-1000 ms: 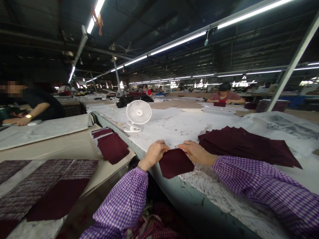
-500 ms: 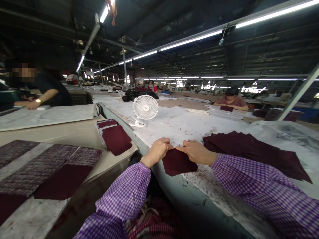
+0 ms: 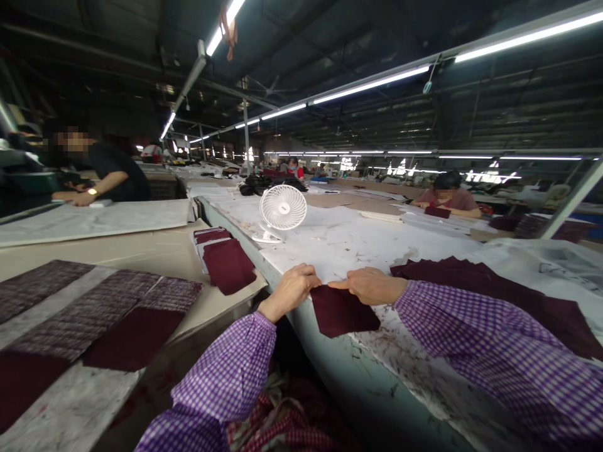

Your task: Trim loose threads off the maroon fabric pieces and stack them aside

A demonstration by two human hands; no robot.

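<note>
A small maroon fabric piece (image 3: 343, 312) with cut corners lies at the edge of the white-topped table (image 3: 330, 232), its lower part reaching over the rim. My left hand (image 3: 293, 290) is closed at its upper left corner, fingertips bent down on the cloth. From the other side, my right hand (image 3: 372, 286) lays its index finger along the top edge while the other fingers curl in; its thumb is hidden. Beyond my right wrist spreads a loose pile of maroon fabric pieces (image 3: 499, 295), partly covered by my checked sleeve.
A white clip fan (image 3: 282, 208) stands ahead on the table. On the left table are a stack of maroon pieces (image 3: 229, 265) and rows of overlapped pieces (image 3: 94, 307). A gap separates both tables. One co-worker (image 3: 110, 169) bends at the left, another (image 3: 450, 198) sits at the far right.
My right index finger has straightened and moved slightly left along the cloth's top edge. The left hand stays at the corner. The whole view has shifted a little to the right.
</note>
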